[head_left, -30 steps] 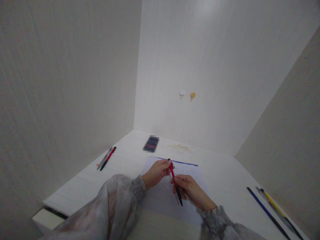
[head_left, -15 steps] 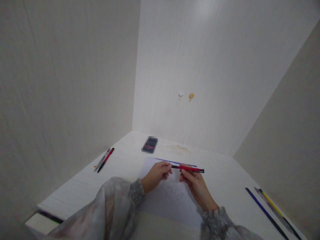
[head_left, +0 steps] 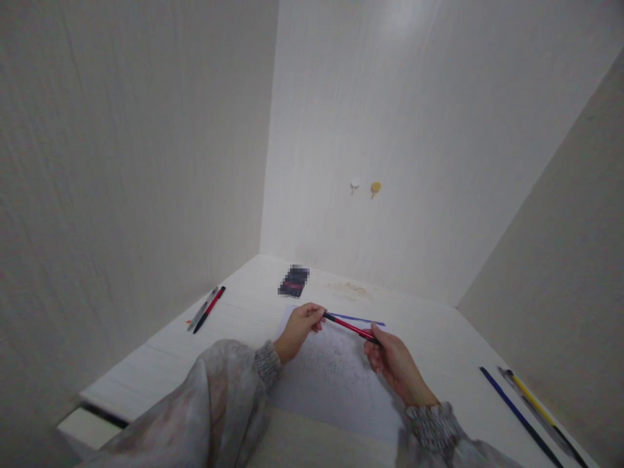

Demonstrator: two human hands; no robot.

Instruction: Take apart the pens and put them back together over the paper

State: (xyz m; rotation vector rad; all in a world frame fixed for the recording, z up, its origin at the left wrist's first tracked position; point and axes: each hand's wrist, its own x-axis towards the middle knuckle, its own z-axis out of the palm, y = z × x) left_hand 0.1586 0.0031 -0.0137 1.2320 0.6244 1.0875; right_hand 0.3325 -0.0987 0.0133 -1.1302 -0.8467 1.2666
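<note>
A red pen with black ends point(head_left: 350, 325) is stretched between my two hands above a sheet of paper point(head_left: 331, 390). My left hand point(head_left: 298, 331) pinches its black left end between thumb and fingers. Against the other end, my right hand point(head_left: 396, 364) presses its thumb and curled fingers. The pen slopes down toward the right. Faint marks cover part of the paper, and a thin blue strip point(head_left: 361, 319) shows along its far edge.
At the left lie another red and black pen point(head_left: 209, 310) and a grey one point(head_left: 201, 312). A pixelated dark object point(head_left: 294, 281) rests near the back wall. A dark blue stick point(head_left: 517, 413) and a yellow pen point(head_left: 531, 398) lie at the right. Two hooks point(head_left: 375, 188) are on the wall.
The pen's right end has dropped, so it now tilts. My right hand has shifted right and down to that end, and my left hand has moved slightly up and left.
</note>
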